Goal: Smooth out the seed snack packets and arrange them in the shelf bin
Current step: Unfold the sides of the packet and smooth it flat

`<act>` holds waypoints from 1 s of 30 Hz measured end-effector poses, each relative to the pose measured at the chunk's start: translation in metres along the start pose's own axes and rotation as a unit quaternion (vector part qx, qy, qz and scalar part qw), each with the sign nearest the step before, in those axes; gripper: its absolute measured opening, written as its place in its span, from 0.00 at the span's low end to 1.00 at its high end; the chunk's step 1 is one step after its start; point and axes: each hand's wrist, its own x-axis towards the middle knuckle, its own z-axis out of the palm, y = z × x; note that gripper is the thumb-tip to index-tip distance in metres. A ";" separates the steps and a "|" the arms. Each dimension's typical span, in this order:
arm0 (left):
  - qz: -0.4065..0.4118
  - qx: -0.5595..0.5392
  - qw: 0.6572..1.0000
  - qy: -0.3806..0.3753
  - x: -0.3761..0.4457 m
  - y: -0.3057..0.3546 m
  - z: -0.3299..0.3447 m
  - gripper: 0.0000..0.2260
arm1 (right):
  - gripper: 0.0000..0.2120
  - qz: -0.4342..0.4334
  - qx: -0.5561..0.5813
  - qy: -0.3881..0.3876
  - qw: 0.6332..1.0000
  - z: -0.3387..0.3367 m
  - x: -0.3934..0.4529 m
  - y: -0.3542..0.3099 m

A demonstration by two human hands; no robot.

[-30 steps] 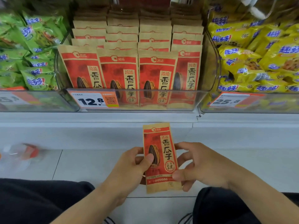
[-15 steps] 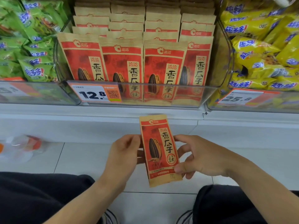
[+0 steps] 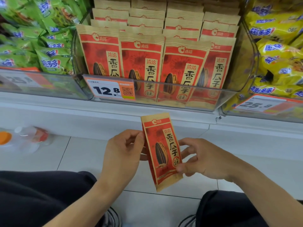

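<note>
Red and kraft-brown, that is the seed packet (image 3: 161,151) held up below the front edge of the shelf bin (image 3: 177,99), tilted with its top leaning left. Its label carries a black-striped sunflower seed and the characters 洽洽 and 香瓜子 down a tan strip. The left hand (image 3: 124,153) pinches the packet's left edge, fingers curled behind it. The right hand (image 3: 201,159) grips the right edge, thumb pressed on the front near the lower right. The paper looks flat, with a light crease near the bottom.

Up in the clear bin, matching packets (image 3: 142,63) stand upright in four columns, rows stacked back. A price tag (image 3: 111,90) at the bin's front left corner reads 12.8 beside an orange QR square. Green bags (image 3: 49,46) fill the neighbouring bin on the left, yellow bags (image 3: 278,46) the one on the right, where a tag (image 3: 262,104) reads 25.8. A blurred plastic bottle (image 3: 24,140) lies on the tiled floor at left.
</note>
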 end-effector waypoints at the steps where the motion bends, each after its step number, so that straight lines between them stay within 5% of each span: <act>1: 0.007 0.008 1.000 0.009 0.000 -0.001 -0.001 0.08 | 0.20 -0.002 -0.014 0.065 0.998 0.004 0.002 -0.001; 3: 0.024 0.030 0.999 0.019 -0.001 -0.004 -0.002 0.07 | 0.11 -0.061 -0.030 0.228 0.971 0.010 0.002 -0.005; 5: 0.035 0.054 0.998 0.016 -0.002 -0.005 -0.002 0.06 | 0.04 -0.129 0.020 0.279 0.952 0.014 -0.001 -0.014; 9: 0.081 0.108 0.991 -0.017 -0.011 -0.003 0.004 0.06 | 0.13 -0.174 0.032 0.183 0.967 0.027 -0.003 -0.026; 16: 0.090 0.124 0.988 -0.015 -0.017 -0.003 0.008 0.07 | 0.10 -0.164 -0.006 0.177 0.970 0.034 0.004 -0.024; 30: 0.053 0.061 0.994 -0.079 -0.014 -0.002 0.010 0.06 | 0.10 -0.075 0.134 0.136 0.979 0.023 0.000 -0.025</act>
